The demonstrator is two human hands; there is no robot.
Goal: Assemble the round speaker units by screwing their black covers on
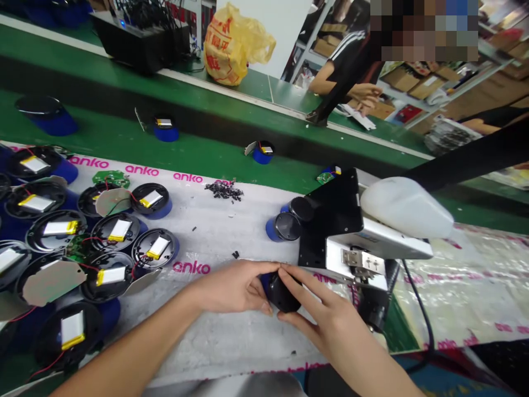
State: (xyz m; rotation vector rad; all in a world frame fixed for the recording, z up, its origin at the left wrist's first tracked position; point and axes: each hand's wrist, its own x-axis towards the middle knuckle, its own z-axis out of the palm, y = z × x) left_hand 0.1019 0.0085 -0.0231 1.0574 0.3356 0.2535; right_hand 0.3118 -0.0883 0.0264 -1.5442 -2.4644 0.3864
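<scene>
Between my two hands is a round blue housing with a black top [283,292], above the white printed sheet. My left hand [233,286] grips it from the left, thumb and fingers round its side. From the right, my right hand [318,309] has its fingers over the black top and its thumb at the near edge. Two similar blue pieces with black tops [288,226] stand farther off, beside a black and white machine [355,242]. At the left are several open blue housings [152,199] with white batteries and red wires.
Small black parts [224,191] lie scattered on the white sheet [215,220]. A cable [419,309] hangs from the machine. Beyond a raised ledge are a yellow bag [231,49], a black box [136,47] and another person's hands [366,96].
</scene>
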